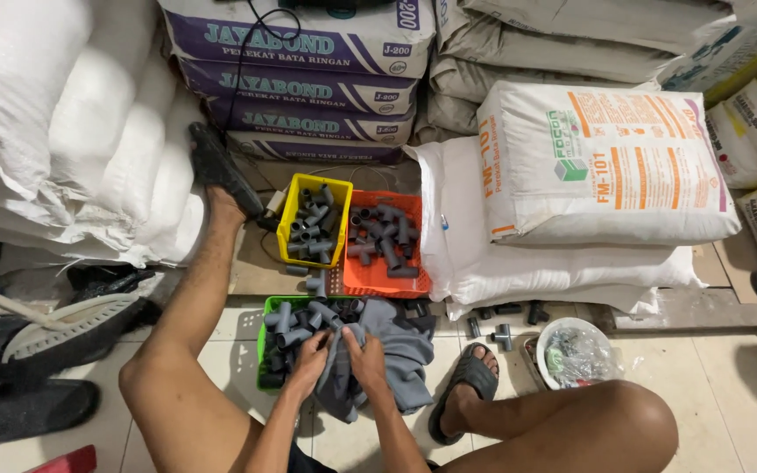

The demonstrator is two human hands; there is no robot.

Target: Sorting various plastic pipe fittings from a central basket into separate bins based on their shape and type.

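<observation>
I have the grey cloth (387,355) bunched on the floor between my legs, its edge lying over the green basket (265,346) of grey pipe fittings (295,320). My left hand (311,356) and right hand (364,359) both pinch folds of it, fingers pressed together. I judge a firm grip works best. The yellow basket (287,219) and orange basket (396,278) sit just beyond.

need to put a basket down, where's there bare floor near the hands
Bare tile lies left of the green basket, beside the bent leg, and at the lower right past the white bowl. It is crowded ahead: the yellow basket and orange basket sit side by side, with loose fittings along the sacks. Both hands grip grey cloth.
</observation>
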